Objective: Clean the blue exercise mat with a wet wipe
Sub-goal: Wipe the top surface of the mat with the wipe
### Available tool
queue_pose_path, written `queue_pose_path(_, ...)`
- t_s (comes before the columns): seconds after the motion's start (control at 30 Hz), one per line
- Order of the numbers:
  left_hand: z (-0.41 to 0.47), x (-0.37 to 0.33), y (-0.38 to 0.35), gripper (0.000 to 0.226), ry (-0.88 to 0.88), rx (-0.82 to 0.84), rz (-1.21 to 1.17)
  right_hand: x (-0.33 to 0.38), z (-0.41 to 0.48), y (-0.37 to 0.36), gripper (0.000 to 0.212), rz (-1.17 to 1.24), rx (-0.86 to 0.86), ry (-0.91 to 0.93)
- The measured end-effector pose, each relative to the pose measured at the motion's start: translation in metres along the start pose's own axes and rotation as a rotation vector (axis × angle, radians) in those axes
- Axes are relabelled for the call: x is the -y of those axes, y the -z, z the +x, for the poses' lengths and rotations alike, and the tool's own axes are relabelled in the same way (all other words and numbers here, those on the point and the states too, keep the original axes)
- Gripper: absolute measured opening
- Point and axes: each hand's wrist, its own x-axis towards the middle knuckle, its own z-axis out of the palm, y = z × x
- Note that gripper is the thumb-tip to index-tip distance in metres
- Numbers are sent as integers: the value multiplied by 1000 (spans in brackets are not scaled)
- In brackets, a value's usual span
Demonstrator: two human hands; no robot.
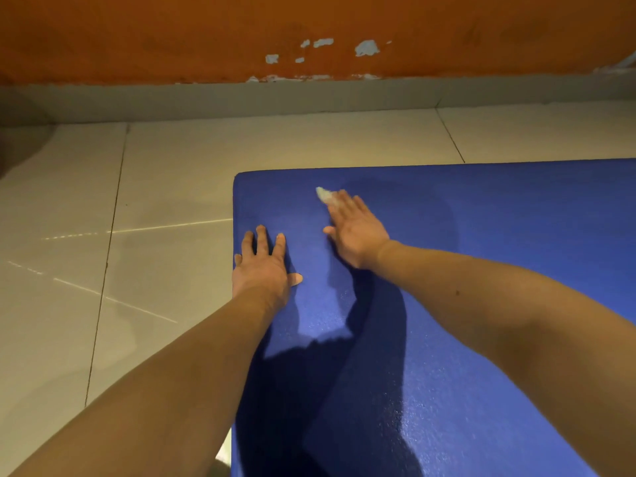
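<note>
Head view, looking down: the mat (499, 235) lies flat on the tiled floor (155, 173), its far edge running along near the orange wall (172, 36). Left hand (263, 266) is planted palm-down at the mat's left edge, fingers spread and straight, holding nothing. Right hand (356, 228) lies flat just beyond it, toward the far left corner, fingers straight and together. The wipe (323, 194) peeks out white from under those right fingertips, pressed against the mat. The two hands are near each other but apart.
</note>
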Motion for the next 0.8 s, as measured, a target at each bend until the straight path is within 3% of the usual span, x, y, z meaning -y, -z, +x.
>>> queue_pose_path(0.07,0,1,-1,86,-4,-10,6,-31,-3,10,68,-94,66,-161)
queue_pose_path(0.13,0,1,-1,86,-8,-17,3,-29,-8,10,69,-40,80,-215)
queue_pose_path(0.3,-2,6,-3,86,-14,-35,-63,45,-35,-17,68,246,-44,-32)
queue_pose_path(0.47,-12,21,-13,81,-78,-95,-109,45,-54,-14,71,88,4,166)
queue_pose_path(0.57,-21,26,-22,77,-99,-131,-90,4,-49,-3,70,-44,37,-38)
queue_pose_path(0.63,-31,29,-28,75,-77,-180,-53,-11,-46,4,67,-125,148,-219)
queue_pose_path(0.7,-40,31,-31,73,-60,-205,-53,4,-47,-2,69,-26,155,-251)
queue_pose_path(0.8,-50,33,-33,71,-41,-203,-96,56,-66,-18,75,260,-18,-126)
